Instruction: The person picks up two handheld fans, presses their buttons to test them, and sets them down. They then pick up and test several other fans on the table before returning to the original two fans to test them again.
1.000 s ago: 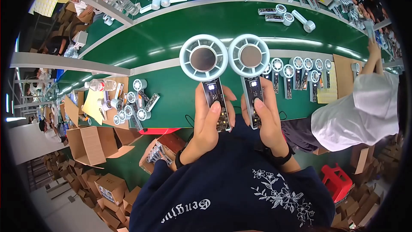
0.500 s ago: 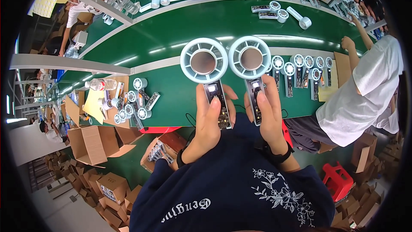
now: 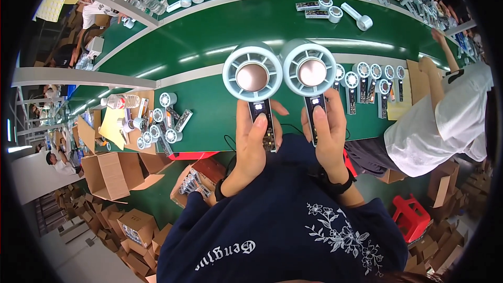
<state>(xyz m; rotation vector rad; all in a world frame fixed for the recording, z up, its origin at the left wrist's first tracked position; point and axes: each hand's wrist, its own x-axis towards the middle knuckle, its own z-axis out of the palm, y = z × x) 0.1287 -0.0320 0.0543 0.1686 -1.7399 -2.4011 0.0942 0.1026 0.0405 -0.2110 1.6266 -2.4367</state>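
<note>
The left-hand fan (image 3: 252, 77) and the right-hand fan (image 3: 312, 72), both pale blue, are held side by side above the near part of the green workbench (image 3: 209, 110), with their round heads pointed away from the body. The handle of the first is gripped in the left hand (image 3: 250, 139): the fingers are curled round it from behind, the thumb is laid on its front, and one fingertip is let out to the side. The handle of the second is held in much the same way in the right hand (image 3: 330, 133), closed between the thumb and the curled fingers. On each handle a dark circuit board is left uncovered, and a small display is lit just above the thumb. The step in hand is judged to be a powered check of both units together, though whether a button is being pressed under either thumb cannot be made out. For the next move, a steady grip on both handles seems called for, with the bare boards spared any knock. On the workbench's right part, a row of similar fans (image 3: 362, 72) is set out; on its left part, a jumbled group of fans (image 3: 154, 131) is placed near a clear bottle (image 3: 121, 101).
</note>
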